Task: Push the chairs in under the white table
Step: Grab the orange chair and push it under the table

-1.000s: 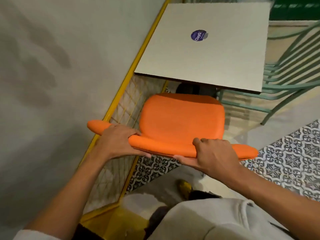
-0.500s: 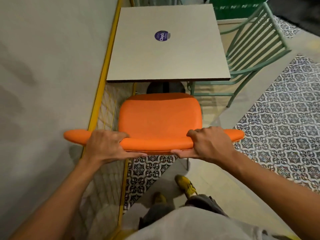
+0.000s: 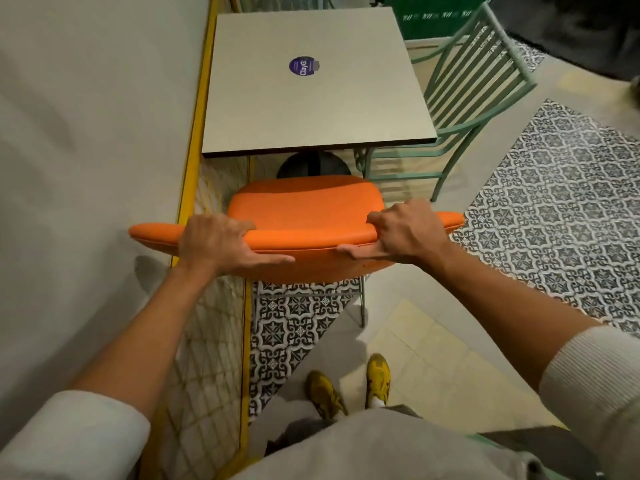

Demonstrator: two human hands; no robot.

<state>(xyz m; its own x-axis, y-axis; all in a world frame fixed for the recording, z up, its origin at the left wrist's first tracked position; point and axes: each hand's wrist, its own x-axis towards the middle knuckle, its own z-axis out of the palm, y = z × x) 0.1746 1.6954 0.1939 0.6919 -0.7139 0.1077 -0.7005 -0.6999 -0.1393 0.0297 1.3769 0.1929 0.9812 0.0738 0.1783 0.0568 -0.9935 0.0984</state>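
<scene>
An orange padded chair (image 3: 306, 207) stands in front of me, its seat facing the white square table (image 3: 311, 98). My left hand (image 3: 216, 242) grips the left part of the chair's curved backrest. My right hand (image 3: 407, 228) grips the right part of the same backrest. The seat's front edge lies just short of the table's near edge, with the table's dark round base (image 3: 311, 166) showing between them. A green metal chair (image 3: 460, 98) stands at the table's right side, partly tucked under it.
A grey wall (image 3: 86, 150) with a yellow frame (image 3: 194, 133) and a yellow wire grid runs along the left, close to the chair. Patterned floor tiles (image 3: 561, 209) spread to the right. My yellow shoes (image 3: 349, 386) stand behind the chair.
The view has swung so the table and chair now sit square ahead. The orange chair has come closer to the table. Both hands keep their grip on the backrest.
</scene>
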